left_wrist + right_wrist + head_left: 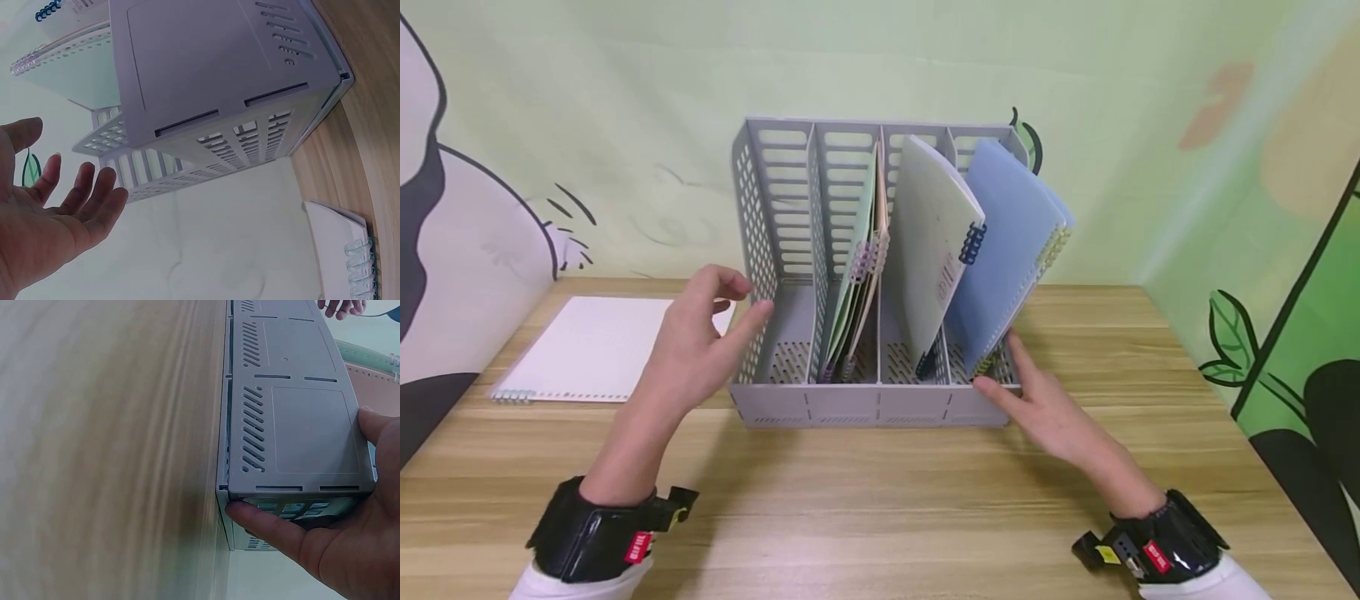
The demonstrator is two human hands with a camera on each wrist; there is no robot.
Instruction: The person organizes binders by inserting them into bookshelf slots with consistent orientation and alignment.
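Observation:
A grey four-slot file organizer [842, 407] stands on the table, open side toward me. My right hand [1054, 417] grips its front right corner, one digit at the front rim and another along the side wall, as the right wrist view [350, 550] shows. My left hand [692, 354] hovers just outside the left wall, fingers loosely bent and holding nothing. A blue spiral notebook [1009, 242] leans in the rightmost slot. Beside it stands a grey-green notebook [928, 250] with dark blue rings. Several thin notebooks [857, 287] with purplish and pinkish rings share the second slot from the left.
A white spiral notebook [591, 346] with pale teal rings lies flat on the wooden table [865, 517], left of the organizer. Behind the table hangs a green backdrop [647, 100] with cartoon drawings. Black wrist straps [598, 529] sit on both forearms.

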